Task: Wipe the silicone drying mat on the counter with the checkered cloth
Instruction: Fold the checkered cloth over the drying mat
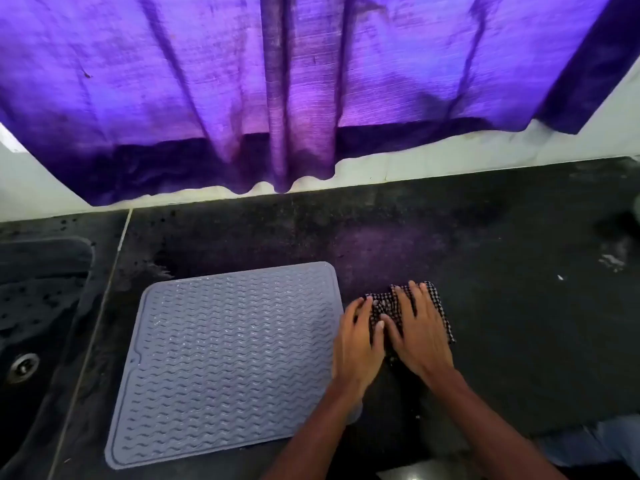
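Hands first: the left hand [360,344] and right hand [420,336] lie side by side, fingers spread flat, pressing the checkered cloth [437,299] onto the dark surface [502,306] just right of the silicone drying mat [221,355]. Neither hand closes around the cloth; both bear down on it, as if folding or bunching it. To do this well, I would gather it into a firm pad, then carry it onto the mat and stroke along the wavy ridges, holding the mat's near edge steady. Glints on the ridges may be water. Left of the mat sits a dark sink [38,306]; beyond, a purple curtain [294,84] hangs over the pale wall.
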### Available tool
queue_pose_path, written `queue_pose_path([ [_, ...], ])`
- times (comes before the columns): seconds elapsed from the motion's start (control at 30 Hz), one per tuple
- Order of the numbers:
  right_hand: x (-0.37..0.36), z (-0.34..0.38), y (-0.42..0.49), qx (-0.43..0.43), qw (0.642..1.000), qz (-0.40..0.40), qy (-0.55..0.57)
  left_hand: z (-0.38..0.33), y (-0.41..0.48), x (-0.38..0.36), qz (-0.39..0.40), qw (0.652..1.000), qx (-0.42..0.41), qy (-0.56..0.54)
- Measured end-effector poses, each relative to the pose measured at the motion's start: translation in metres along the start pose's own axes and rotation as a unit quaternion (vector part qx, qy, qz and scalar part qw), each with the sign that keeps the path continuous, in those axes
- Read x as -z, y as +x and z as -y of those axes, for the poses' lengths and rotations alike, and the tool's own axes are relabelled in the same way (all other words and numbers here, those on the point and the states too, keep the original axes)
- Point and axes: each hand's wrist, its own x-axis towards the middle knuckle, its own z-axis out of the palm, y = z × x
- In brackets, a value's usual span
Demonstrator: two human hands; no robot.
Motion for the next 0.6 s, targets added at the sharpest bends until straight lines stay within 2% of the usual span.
queue_pose_path([
  [0.13, 0.011, -0.016, 0.005, -0.078, 0.995, -0.056, 0.021, -0.011, 0.009, -0.008, 0.018, 0.996, 0.067, -0.052],
  [0.23, 0.012, -0.025, 0.006, -0.139, 0.985, -0.057, 0.084, -0.018, 0.014, -0.013, 0.009, 0.987, 0.119, -0.11],
  [0.4, 0.018, -0.037, 0.017, -0.17, 0.963, -0.017, 0.21, -0.025, 0.027, -0.013, -0.033, 0.954, 0.237, -0.179],
  [0.6, 0.038, -0.029, 0.029, -0.192, 0.933, -0.024, 0.303, -0.022, 0.037, -0.013, 0.002, 0.951, 0.27, -0.149],
])
